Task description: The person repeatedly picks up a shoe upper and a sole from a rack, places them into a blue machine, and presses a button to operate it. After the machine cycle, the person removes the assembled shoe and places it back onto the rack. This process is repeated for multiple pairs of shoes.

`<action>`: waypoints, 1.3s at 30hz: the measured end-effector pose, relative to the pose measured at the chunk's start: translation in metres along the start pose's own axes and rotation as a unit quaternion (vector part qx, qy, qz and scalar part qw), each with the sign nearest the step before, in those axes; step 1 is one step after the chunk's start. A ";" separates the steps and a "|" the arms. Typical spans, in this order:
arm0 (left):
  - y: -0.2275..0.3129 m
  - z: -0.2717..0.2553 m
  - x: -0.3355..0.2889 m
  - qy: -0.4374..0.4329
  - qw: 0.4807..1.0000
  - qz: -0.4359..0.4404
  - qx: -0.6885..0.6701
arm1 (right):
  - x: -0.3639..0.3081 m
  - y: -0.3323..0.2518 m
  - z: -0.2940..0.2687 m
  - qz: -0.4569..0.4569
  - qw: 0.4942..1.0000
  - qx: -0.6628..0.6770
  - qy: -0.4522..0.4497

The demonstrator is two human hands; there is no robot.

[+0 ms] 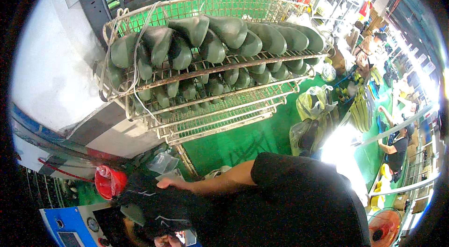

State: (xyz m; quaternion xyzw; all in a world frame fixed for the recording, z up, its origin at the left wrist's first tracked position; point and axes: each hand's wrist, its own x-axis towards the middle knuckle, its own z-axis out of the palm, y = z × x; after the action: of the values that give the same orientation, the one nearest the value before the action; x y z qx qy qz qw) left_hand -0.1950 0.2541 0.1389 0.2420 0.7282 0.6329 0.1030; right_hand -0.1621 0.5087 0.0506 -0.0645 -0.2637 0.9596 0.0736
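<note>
My right arm reaches left, and my right hand [171, 183] is closed on the edge of a black shoe upper [154, 202] with thin white line marks. Part of its fingers is hidden behind the dark material. At the lower edge, my left hand [167, 240] shows only bunched fingers, closed against the upper's lower side. Between the dark folds a dark green shoe last [133, 214] partly shows. Close by on the left are a red bucket [110, 182] with plastic film in it and a blue and white machine panel [70, 226] with a round gauge.
A rusty wire rack [224, 70] carries rows of dark green shoe lasts [229, 32] on its tiers. Clear plastic bags [163, 163] lie below it. To the right are bagged dark pieces [311, 125], an orange fan [384, 228] and co-workers [397, 149]. The floor [243, 146] is green.
</note>
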 end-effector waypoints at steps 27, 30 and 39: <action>0.044 0.002 -0.022 0.220 0.956 -0.170 0.097 | -0.026 -0.025 0.077 0.261 0.958 0.115 0.002; 0.069 0.017 -0.030 0.199 0.956 -0.175 -0.129 | -0.035 -0.024 0.081 0.209 0.976 0.052 0.020; 0.067 0.020 -0.048 0.229 0.955 -0.140 -0.123 | -0.009 0.012 0.038 0.150 0.980 -0.111 -0.067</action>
State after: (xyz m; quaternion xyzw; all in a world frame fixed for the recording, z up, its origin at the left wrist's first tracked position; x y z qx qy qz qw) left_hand -0.1292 0.2538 0.1925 -0.0282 0.6753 0.7353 0.0496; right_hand -0.1612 0.4777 0.0778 -0.0470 -0.3602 0.9267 -0.0969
